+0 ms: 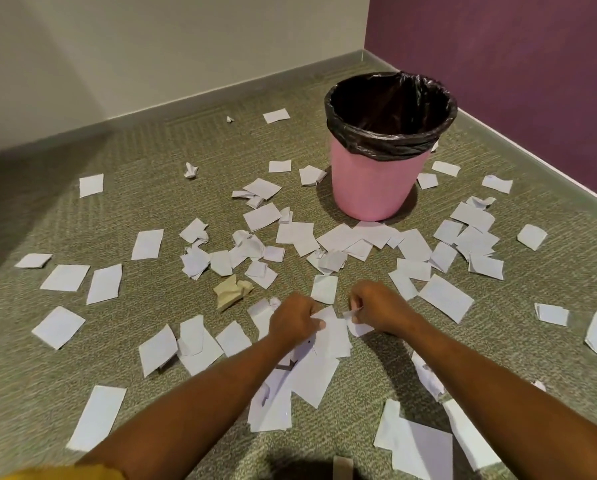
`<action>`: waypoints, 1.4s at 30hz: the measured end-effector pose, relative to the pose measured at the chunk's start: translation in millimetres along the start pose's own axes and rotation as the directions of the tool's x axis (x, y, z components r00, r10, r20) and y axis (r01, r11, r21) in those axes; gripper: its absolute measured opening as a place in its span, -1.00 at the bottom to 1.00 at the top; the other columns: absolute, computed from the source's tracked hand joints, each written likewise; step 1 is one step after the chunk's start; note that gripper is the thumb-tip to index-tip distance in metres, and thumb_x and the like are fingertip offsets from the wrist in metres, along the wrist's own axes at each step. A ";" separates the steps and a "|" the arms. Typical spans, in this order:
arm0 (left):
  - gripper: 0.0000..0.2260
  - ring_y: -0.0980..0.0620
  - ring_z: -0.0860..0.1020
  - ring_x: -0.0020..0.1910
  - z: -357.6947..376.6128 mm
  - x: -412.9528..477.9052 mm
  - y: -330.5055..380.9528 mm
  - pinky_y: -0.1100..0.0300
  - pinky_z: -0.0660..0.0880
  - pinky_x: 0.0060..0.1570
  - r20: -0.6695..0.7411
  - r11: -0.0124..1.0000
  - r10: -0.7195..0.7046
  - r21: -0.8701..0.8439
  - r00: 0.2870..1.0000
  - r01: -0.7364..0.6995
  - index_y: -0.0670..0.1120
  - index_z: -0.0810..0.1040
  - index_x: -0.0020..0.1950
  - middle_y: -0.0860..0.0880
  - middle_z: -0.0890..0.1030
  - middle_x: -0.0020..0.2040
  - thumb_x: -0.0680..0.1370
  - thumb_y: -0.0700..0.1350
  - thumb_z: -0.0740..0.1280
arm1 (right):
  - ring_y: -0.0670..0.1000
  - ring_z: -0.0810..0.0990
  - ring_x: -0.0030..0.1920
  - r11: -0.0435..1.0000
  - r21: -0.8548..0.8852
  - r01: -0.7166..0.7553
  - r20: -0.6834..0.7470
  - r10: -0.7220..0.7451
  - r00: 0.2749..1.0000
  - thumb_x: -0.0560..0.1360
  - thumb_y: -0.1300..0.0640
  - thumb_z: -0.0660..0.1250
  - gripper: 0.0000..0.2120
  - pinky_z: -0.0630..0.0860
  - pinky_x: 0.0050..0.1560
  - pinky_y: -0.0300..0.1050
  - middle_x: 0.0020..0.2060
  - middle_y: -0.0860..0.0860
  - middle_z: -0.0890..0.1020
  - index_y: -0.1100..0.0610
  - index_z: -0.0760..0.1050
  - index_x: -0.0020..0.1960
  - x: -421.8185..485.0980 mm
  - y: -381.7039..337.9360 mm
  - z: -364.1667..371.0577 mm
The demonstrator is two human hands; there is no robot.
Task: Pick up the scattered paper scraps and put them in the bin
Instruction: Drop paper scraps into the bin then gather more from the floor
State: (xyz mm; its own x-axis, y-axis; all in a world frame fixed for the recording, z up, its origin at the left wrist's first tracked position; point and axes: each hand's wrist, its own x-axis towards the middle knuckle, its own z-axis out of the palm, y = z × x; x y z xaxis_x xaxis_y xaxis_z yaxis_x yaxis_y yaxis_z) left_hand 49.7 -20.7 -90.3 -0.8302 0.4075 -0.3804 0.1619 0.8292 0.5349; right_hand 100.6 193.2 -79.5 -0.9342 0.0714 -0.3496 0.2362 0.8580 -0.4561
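Carpet (123, 161): L hand (295, 318), R hand (376, 306) grips pinch scraps (331, 336); bin (381, 161) beyond.

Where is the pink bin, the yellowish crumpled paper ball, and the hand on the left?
pink bin (376, 181): head view, on its pink side wall.
yellowish crumpled paper ball (233, 291): head view, on its middle.
left hand (291, 318): head view, on the back of the hand.

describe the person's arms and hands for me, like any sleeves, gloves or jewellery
Both forearms are bare right down to the left hand and the right hand: no gloves, and no watch, bracelet or ring shows. The only clothing in view is a bit of yellow garment at the bottom left edge.
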 end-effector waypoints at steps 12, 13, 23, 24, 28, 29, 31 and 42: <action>-0.80 -0.03 0.60 -0.26 -50.6 8.1 6.8 0.16 0.63 -0.30 0.105 0.850 -0.064 -0.515 0.992 0.109 -0.12 0.49 -0.04 -0.09 0.53 -0.18 0.62 -0.10 0.49 | 0.11 0.73 0.11 0.577 0.766 -0.283 0.235 0.158 0.959 0.46 0.10 0.65 -0.58 0.73 0.01 0.08 0.11 0.07 0.75 0.06 0.59 0.25 6.1 -28.3 -17.7; -0.80 -0.01 0.57 -0.28 -50.6 6.0 10.2 0.18 0.62 -0.32 0.118 0.837 -0.059 -0.535 0.991 0.114 -0.12 0.48 -0.03 -0.09 0.51 -0.17 0.63 -0.11 0.48 | 0.09 0.72 0.10 0.595 0.756 -0.272 0.216 0.165 0.962 0.40 0.07 0.70 -0.49 0.69 -0.08 0.03 0.11 0.05 0.73 0.04 0.57 0.26 5.5 -34.2 -17.0; -0.82 0.10 0.61 -0.36 -78.7 9.8 41.2 0.10 0.69 -0.21 0.080 0.590 -0.181 -0.789 0.980 0.173 -0.09 0.59 0.01 -0.04 0.66 -0.16 0.67 0.00 0.43 | -0.01 0.69 -0.21 0.454 0.868 -0.200 0.084 0.262 0.961 0.40 0.26 0.67 -0.59 0.53 -0.41 -0.25 -0.01 0.14 0.77 0.21 0.63 0.19 20.4 -54.5 -50.7; -0.80 0.07 0.59 -0.35 -86.3 13.0 49.4 0.13 0.63 -0.31 0.060 0.562 -0.182 -0.813 0.981 0.154 -0.11 0.60 0.05 -0.07 0.67 -0.14 0.67 0.02 0.43 | 0.00 0.71 -0.19 0.422 0.889 -0.175 0.067 0.260 0.963 0.41 0.27 0.67 -0.59 0.56 -0.38 -0.22 0.02 0.16 0.77 0.22 0.63 0.20 22.7 -57.1 -61.2; -0.69 0.05 0.63 -0.27 -124.0 25.6 92.2 0.18 0.56 -0.36 -0.016 0.423 -0.112 -0.905 0.994 0.033 -0.17 0.63 0.26 -0.06 0.71 -0.09 0.66 0.03 0.41 | 0.00 0.70 -0.20 0.311 0.948 -0.070 -0.011 0.251 0.968 0.46 0.19 0.64 -0.67 0.57 -0.33 -0.18 -0.10 0.09 0.78 0.17 0.64 0.16 31.0 -74.4 -118.9; -0.71 0.06 0.64 -0.24 -135.6 26.0 105.4 0.18 0.57 -0.31 -0.042 0.389 -0.072 -0.921 0.997 -0.010 -0.15 0.64 0.27 -0.02 0.72 -0.12 0.67 0.03 0.39 | -0.01 0.67 -0.26 0.271 0.962 -0.041 -0.030 0.255 0.966 0.46 0.17 0.64 -0.67 0.54 -0.38 -0.18 -0.17 0.08 0.76 0.19 0.64 0.17 33.3 -78.6 -135.3; -0.72 0.07 0.62 -0.24 -159.9 26.8 132.8 0.17 0.59 -0.25 -0.077 0.313 0.001 -0.947 0.997 -0.073 -0.10 0.66 0.24 0.04 0.71 -0.20 0.69 0.07 0.35 | -0.02 0.56 -0.38 0.183 0.983 0.016 -0.064 0.261 0.963 0.50 0.15 0.61 -0.69 0.42 -0.48 -0.22 -0.28 0.07 0.67 0.23 0.63 0.17 39.7 -85.6 -167.0; -0.45 -0.26 0.70 0.23 -219.5 48.2 187.2 -0.23 0.63 0.27 -0.048 0.181 0.077 -0.982 0.996 -0.061 -0.21 0.44 0.46 -0.29 0.65 0.29 0.69 0.20 0.31 | 0.28 0.60 0.17 -0.391 0.888 0.243 -0.083 0.383 0.920 0.64 0.15 0.45 -0.81 0.74 0.07 0.14 0.14 0.19 0.50 0.20 0.55 0.19 50.9 -91.4 -288.8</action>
State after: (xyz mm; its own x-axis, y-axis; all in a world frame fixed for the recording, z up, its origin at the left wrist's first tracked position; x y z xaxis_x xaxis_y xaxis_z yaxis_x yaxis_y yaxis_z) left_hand -77.1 70.2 157.0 -0.8399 0.4512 -0.3016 -0.4436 -0.2506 0.8605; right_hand -45.8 265.3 180.7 -0.7911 0.4365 -0.4285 -0.0817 -0.7696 -0.6332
